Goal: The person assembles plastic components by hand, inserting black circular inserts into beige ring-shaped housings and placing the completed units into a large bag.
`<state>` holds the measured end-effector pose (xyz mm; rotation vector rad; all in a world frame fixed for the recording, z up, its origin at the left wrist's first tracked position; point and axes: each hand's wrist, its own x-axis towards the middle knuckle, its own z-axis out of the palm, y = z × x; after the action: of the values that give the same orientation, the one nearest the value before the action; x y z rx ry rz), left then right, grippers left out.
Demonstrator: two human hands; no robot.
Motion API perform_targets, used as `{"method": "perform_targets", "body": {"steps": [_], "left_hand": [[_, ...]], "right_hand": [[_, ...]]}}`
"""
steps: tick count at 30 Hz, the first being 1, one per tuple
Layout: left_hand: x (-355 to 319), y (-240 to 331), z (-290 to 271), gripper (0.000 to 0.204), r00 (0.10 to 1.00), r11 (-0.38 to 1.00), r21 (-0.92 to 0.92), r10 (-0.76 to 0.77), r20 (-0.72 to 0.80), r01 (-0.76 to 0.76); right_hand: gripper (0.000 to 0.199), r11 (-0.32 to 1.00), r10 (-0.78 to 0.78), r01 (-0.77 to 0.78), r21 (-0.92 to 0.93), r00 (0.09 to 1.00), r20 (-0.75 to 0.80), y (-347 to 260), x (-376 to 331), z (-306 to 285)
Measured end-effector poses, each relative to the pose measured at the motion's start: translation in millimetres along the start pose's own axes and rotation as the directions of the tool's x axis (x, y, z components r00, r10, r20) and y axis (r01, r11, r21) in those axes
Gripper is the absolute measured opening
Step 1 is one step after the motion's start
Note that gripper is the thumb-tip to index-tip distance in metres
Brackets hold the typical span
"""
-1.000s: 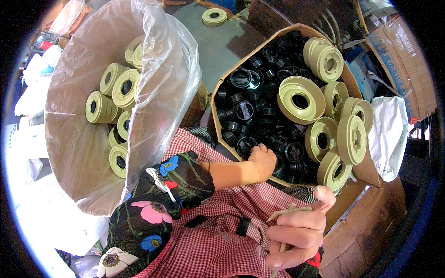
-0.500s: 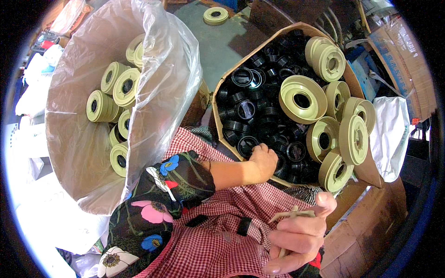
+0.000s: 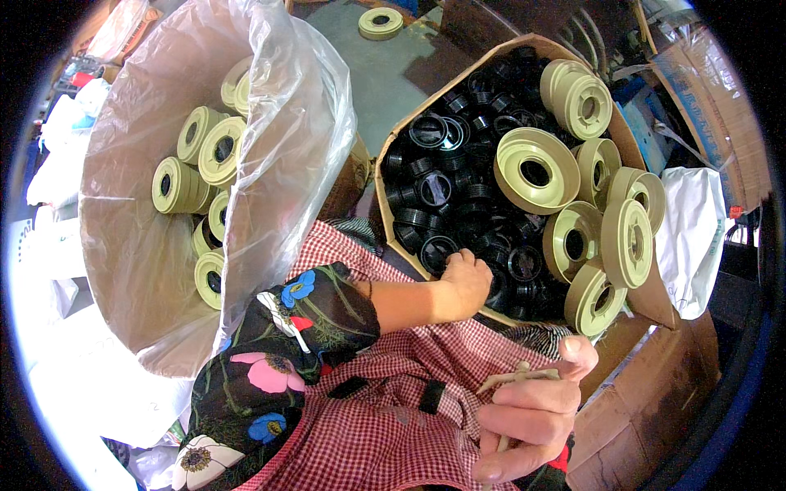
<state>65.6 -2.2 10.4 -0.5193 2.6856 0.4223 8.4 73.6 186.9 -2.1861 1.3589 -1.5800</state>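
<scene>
My left hand (image 3: pixel 465 286) reaches over the near edge of a cardboard box (image 3: pixel 383 200) filled with black ring-shaped plastic parts (image 3: pixel 458 196). Its fingers curl down beside a black ring; the fingertips are hidden, so what they grip cannot be made out. Low on the right, my right hand (image 3: pixel 532 417) is closed around thin, pale beige pieces (image 3: pixel 520 376), whose ends stick out between the fingers. Several olive-beige round parts with central holes (image 3: pixel 536 170) lie on the black parts, on the box's right side.
To the left stands a large container lined with a clear plastic bag (image 3: pixel 303 123), with several stacked beige round parts (image 3: pixel 223 151) inside. One beige ring (image 3: pixel 381 23) lies on the floor at the back. A white sack (image 3: pixel 690 245) and flattened cardboard (image 3: pixel 663 401) are on the right.
The view has shifted very slightly. Both hands keep nearly the same places and poses; the left stays at the box's near edge.
</scene>
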Motion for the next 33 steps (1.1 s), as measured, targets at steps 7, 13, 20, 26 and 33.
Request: {"method": "perform_targets", "body": {"steps": [7,13,20,26,33], "left_hand": [[2.3,0.4,1.1,0.039,1.0,0.999,-0.045,-0.011,0.016,0.012],[0.8,0.8,-0.4,0.04,1.0,1.0,-0.016,-0.023,0.005,0.023],[3.0,3.4,-0.5,0.04,0.999,0.999,-0.039,-0.029,0.033,0.03],[0.9,1.0,4.0,0.039,0.998,0.997,-0.077,-0.03,-0.054,0.026],[-2.8,-2.1,-2.0,0.041,1.0,0.999,-0.036,0.014,-0.007,-0.014]], "right_hand": [[0.023,0.959,-0.271,0.272,0.079,0.962,-0.021,23.5,12.2,-1.3],[0.032,0.998,-0.063,0.063,0.01,0.998,0.023,4.8,-5.2,-3.9],[0.029,0.999,-0.049,0.049,0.002,0.998,0.038,6.6,-2.5,1.5],[0.023,0.998,-0.045,0.047,0.032,0.997,-0.061,8.3,-2.1,6.9],[0.019,0.991,-0.091,0.091,0.093,0.996,-0.002,12.8,-0.4,4.3]]}}
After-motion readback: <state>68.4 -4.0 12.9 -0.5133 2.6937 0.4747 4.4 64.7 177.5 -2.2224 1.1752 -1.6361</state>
